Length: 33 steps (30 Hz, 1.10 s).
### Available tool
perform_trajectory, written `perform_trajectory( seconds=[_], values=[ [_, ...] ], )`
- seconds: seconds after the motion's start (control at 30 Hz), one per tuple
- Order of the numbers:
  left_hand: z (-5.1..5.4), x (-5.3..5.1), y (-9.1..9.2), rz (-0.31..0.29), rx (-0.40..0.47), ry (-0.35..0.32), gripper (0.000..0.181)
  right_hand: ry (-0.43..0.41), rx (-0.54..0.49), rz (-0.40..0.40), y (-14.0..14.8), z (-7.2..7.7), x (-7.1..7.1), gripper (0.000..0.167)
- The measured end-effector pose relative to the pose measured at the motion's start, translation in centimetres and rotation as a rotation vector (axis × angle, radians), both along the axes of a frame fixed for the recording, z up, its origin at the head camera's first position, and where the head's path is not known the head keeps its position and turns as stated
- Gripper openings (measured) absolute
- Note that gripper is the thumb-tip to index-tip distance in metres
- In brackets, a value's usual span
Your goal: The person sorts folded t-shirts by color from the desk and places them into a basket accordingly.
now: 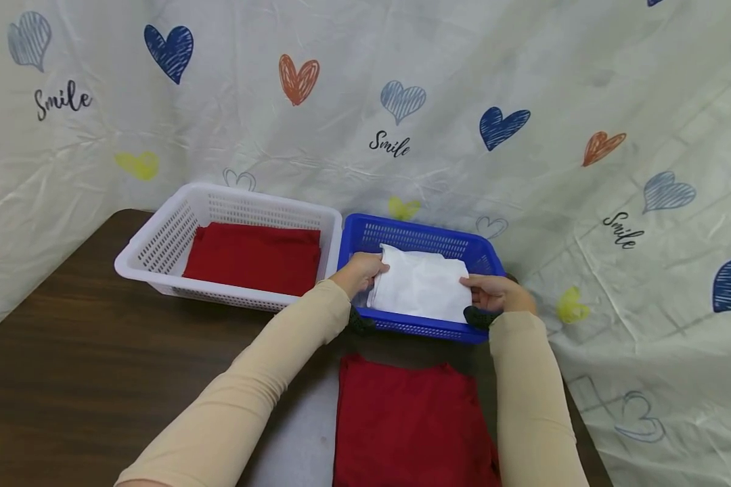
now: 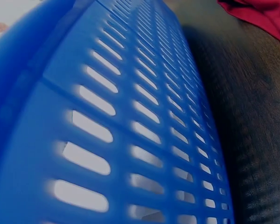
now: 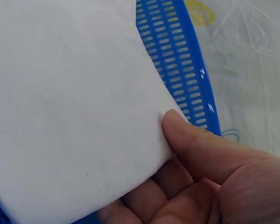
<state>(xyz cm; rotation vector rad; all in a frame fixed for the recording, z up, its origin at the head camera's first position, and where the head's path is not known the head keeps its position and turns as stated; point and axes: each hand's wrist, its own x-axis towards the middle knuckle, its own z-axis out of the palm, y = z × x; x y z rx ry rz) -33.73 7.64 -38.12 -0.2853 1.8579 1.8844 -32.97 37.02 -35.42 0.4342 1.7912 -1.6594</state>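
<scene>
A folded white cloth [image 1: 423,284] lies level inside the blue basket [image 1: 423,328], held at both ends. My left hand [image 1: 363,269] grips its left edge, thumb on top. At the opposite edge my right hand [image 1: 492,292] pinches the cloth; in the right wrist view the thumb of the right hand [image 3: 200,177] presses on top and the fingers curl beneath the white cloth [image 3: 74,102]. The left wrist view is filled by the slotted wall of the blue basket [image 2: 144,112], and the left hand is hidden there.
Left of the blue basket stands a white basket [image 1: 219,287] with folded red cloth [image 1: 256,257] in it. Nearer me, another red cloth [image 1: 408,426] lies spread over a pale surface [image 1: 301,433] on the dark wooden table [image 1: 128,358]. A printed curtain [image 1: 341,135] hangs behind.
</scene>
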Motion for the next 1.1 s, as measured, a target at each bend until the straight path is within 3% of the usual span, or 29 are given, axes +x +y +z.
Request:
perform_trajectory(
  seconds=[0.1, 0.3, 0.5, 0.63, 0.73, 0.9, 1.1],
  values=[
    [-0.1, -0.1, 0.1, -0.006, 0.021, 0.007, 0.052, -0.013, 0.023, -0.010, -0.2, -0.1, -0.2, 0.019],
    [-0.3, -0.3, 0.4, 0.009, 0.005, -0.009, 0.052, -0.017, 0.052, -0.016, -0.3, -0.2, -0.1, 0.043],
    [-0.5, -1.1, 0.9, 0.039, -0.090, -0.055, 0.059, -0.009, 0.014, 0.012, 0.0, -0.3, -0.1, 0.022],
    [-0.7, -1.5, 1.2, 0.051, -0.100, -0.071, 0.060, 0.001, 0.004, 0.021, 0.1, -0.1, 0.0, 0.045],
    [-0.7, -1.4, 1.2, 0.054, -0.122, -0.064, 0.064, 0.012, 0.030, 0.011, 0.1, 0.3, 0.4, 0.063],
    [-0.6, -1.2, 0.9, 0.050, -0.109, -0.059, 0.070, 0.025, 0.064, -0.014, 0.2, 0.8, 0.7, 0.064],
    [-0.1, -0.6, 0.4, 0.043, -0.082, -0.071, 0.073, 0.061, -0.010, -0.073, 0.2, 1.9, 1.3, 0.063]
  ],
)
